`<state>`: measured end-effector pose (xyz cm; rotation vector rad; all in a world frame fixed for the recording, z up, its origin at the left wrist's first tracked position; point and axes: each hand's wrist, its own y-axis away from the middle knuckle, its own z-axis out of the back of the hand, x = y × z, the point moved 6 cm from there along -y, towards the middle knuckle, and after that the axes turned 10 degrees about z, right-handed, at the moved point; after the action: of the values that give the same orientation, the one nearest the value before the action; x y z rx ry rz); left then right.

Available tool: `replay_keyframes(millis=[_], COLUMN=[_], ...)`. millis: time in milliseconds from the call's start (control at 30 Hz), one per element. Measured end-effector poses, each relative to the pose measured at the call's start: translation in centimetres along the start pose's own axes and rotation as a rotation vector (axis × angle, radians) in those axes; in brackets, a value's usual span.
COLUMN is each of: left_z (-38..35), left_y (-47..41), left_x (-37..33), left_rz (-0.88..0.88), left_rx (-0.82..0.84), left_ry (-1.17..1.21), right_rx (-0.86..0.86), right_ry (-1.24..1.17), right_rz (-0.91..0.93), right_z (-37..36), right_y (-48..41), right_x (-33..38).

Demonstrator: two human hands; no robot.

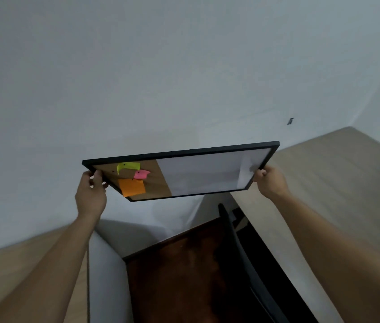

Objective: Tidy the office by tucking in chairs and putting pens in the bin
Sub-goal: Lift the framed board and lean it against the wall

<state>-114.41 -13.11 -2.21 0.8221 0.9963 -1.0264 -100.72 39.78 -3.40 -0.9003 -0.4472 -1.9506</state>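
Left hand [91,194]: grips the board [204,172] at its cork end.
Right hand [268,181]: pinches the white end.
Advice: keep it level against the wall [161,78] (sticky notes [132,187] hang loose).

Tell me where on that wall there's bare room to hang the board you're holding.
The wall is bare above and to both sides of the board, held by the left hand and right hand. One small dark mark sits upper right. Below, the chair and desk crowd things.

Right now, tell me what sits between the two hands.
In the head view, the left hand and right hand grip opposite ends of a black-framed board; its cork part carries three sticky notes, the rest is whiteboard.
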Motion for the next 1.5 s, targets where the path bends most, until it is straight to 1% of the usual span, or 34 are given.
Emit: replay_keyframes(millis=[200, 400, 500, 633, 733, 867, 967, 1033, 1133, 1300, 1400, 1500], left_z=[-7.7, -12.0, -13.6, -14.9, -15.5, -15.8, -16.0, -16.1, -16.3, -16.9, -17.3, -17.6], left_y=[1.5, 0.0, -1.4, -3.9, -6.0, -8.8, -10.7, -11.6, -12.4, -13.3, -13.6, -13.7], left_x=[0.5, 2.4, 3.1, 4.1, 4.6, 4.8, 4.8, 5.0, 5.6, 7.1, 6.6, 5.7], left_rz=[-0.001, -0.01, -0.008, -0.015, -0.017, -0.001, 0.01, 0.02, 0.077, 0.156, 0.205, 0.238], left_rx=[0.082, 0.123, 0.142, 0.176, 0.197, 0.216, 0.244, 0.244, 0.228, 0.203, 0.187, 0.206], left_ry=[-0.092, -0.183, -0.21, -0.258, -0.264, -0.244, -0.24, -0.249, -0.204, -0.133, -0.087, -0.061], right_rx=[-0.096, -0.144, -0.167, -0.191, -0.188, -0.131, -0.098, -0.089, -0.072, 0.143, 0.127, 0.114], right_ry=[-0.042, -0.091, -0.159, -0.243, -0.315, -0.387, -0.423, -0.494, -0.587, -0.605, -0.575, -0.638], right_rz=[-0.19, -0.3, -0.355, -0.435, -0.453, -0.442, -0.452, -0.474, -0.506, -0.51, -0.506, -0.484], right_z=[1.1, -0.9, -2.4, -5.0, -7.0, -9.8, -12.3, -13.3, -14.4, -17.5, -18.3, -18.4], right_y=[-2.6, -4.4, -5.8, -8.9, -12.3, -17.0, -21.5, -23.4, -24.7, -25.7, -25.3, -24.1], right_x=[-6.6, -10.4, -11.0, -10.2, -8.9, -7.7, -9.4, -8.1, -4.8, -1.8, -1.2, -0.6])
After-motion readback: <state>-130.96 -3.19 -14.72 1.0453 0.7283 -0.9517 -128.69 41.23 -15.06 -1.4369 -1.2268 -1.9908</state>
